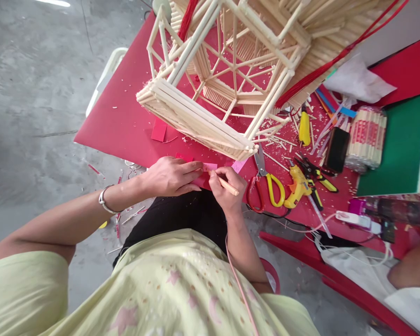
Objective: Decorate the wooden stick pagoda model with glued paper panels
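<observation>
My left hand lies flat at the table's near edge, fingers stretched out and pressing on small red and pink paper pieces. A pink paper strip shows between my two hands. My right hand is closed like a writing grip around a short, light wooden stick, whose tip meets the pink strip. Just right of that hand lies another pink paper piece. Above both hands stands a large lantern-like frame built from wooden sticks, with red tassels.
Right of my hands lie scissors, a yellow glue gun, pliers, a yellow-handled tool and bundled sticks. Loose stick scraps litter the red table. Another person's bare limb shows at lower right.
</observation>
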The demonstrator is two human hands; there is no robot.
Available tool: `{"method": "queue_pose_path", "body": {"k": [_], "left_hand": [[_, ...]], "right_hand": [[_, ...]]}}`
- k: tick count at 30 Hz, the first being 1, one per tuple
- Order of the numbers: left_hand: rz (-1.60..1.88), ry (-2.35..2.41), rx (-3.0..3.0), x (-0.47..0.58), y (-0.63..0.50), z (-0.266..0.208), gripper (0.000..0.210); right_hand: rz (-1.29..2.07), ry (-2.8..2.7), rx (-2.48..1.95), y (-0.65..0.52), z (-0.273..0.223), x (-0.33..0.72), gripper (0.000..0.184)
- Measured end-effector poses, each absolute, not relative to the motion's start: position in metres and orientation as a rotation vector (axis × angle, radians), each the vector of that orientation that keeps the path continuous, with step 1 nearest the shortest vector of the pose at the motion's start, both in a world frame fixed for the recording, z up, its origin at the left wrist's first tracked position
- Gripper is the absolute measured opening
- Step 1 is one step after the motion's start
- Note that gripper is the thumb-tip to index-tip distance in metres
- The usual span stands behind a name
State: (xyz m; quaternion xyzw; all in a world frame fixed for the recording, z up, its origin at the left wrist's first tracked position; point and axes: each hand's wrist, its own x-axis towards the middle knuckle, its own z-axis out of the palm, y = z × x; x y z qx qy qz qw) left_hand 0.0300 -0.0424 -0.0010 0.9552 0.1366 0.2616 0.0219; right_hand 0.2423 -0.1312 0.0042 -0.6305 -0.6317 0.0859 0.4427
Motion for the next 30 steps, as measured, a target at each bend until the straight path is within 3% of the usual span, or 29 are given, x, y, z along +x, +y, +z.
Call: {"method": "queue_pose_path", "body": {"k": [30], "left_hand": [[0.744, 0.445, 3.012, 0.0296, -0.0421, 0.0008, 0.048]], "right_hand": [[0.253, -1.354, -1.699, -0.1344, 0.0038, 0.2474, 0.02]]}}
